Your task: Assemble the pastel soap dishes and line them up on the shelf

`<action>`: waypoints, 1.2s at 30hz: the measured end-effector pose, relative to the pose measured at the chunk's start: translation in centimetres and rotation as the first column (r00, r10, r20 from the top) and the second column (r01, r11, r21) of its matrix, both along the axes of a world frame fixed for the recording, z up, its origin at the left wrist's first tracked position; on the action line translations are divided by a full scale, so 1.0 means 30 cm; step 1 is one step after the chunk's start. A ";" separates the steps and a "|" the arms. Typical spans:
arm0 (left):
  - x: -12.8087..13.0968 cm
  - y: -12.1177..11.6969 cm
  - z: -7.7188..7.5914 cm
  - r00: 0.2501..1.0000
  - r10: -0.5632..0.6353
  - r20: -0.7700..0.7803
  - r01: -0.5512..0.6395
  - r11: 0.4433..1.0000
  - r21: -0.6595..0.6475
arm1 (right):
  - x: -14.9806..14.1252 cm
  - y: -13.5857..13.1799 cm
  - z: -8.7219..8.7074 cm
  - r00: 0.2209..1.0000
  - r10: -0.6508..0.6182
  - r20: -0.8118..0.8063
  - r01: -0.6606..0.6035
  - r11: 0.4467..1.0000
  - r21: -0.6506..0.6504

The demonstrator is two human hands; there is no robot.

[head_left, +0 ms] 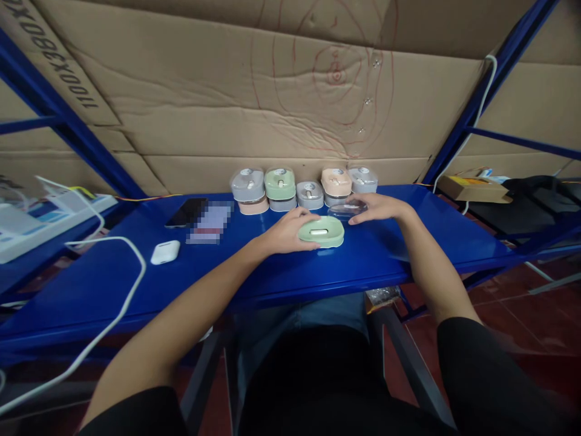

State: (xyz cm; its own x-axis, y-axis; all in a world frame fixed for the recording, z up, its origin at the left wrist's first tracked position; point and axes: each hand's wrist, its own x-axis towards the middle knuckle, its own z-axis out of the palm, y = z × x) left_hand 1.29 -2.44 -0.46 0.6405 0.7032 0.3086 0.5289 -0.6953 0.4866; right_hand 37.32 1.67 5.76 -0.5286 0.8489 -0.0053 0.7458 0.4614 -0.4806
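Cardboard sheeting, brown and creased [204, 79], stands behind a glossy blue tabletop [272, 272]. Along the rear edge runs a row of rounded grey, green and peach plastic boxes [280, 181], some stacked in pairs; the tops that show clearly wear transparent covers, so this group appears complete. In front of the row, near the middle of the tabletop, a pale green oval plastic box [334, 232] is uncovered, its opening upward; it alone appears unfinished. Left hand [290, 233]: reaching inward, partly closed around the box's left end, digits on its far and near sides. Right hand [376, 207]: bent inward, thumb and fingers modestly parted about a clear oval plastic cover [340, 212], just beyond the box; whether this cover touches the tabletop cannot be told. Within the box: a small white oblong piece [318, 232]
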 end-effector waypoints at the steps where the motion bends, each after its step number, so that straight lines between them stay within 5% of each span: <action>1: 0.000 -0.002 0.001 1.000 -0.020 -0.009 0.020 1.000 0.001 | 0.026 0.009 -0.002 0.998 -0.047 0.033 0.047 0.999 -0.012; 6: 0.002 -0.005 0.001 0.997 -0.076 -0.021 0.075 0.996 -0.039 | 0.086 0.042 -0.039 0.989 -0.110 0.101 0.113 0.993 -0.030; 14: 0.000 0.001 0.017 0.996 -0.035 0.076 0.040 0.997 -0.063 | 0.043 0.073 -0.109 0.983 -0.102 0.155 0.097 0.995 0.039; 23: -0.113 0.081 0.058 0.965 0.258 -0.055 -0.255 0.965 0.059 | 0.053 0.089 -0.118 0.985 -0.063 0.158 0.060 0.998 0.029; 30: -0.133 0.099 0.061 0.950 0.254 -0.179 -0.245 0.967 0.072 | 0.044 0.074 -0.106 0.982 -0.075 0.173 0.078 0.997 -0.010; 36: -0.077 0.022 0.088 0.978 0.197 -0.071 -0.193 0.980 0.058 | 0.030 0.066 -0.102 0.981 -0.054 0.187 0.047 0.998 0.044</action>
State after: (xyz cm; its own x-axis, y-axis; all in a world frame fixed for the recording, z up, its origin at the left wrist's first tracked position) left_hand -1.03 -1.78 2.19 0.5158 0.8016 0.3024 0.6906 -0.5979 0.4071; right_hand 38.22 3.64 2.71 -0.4777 0.8760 -0.0665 0.8440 0.4365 -0.3117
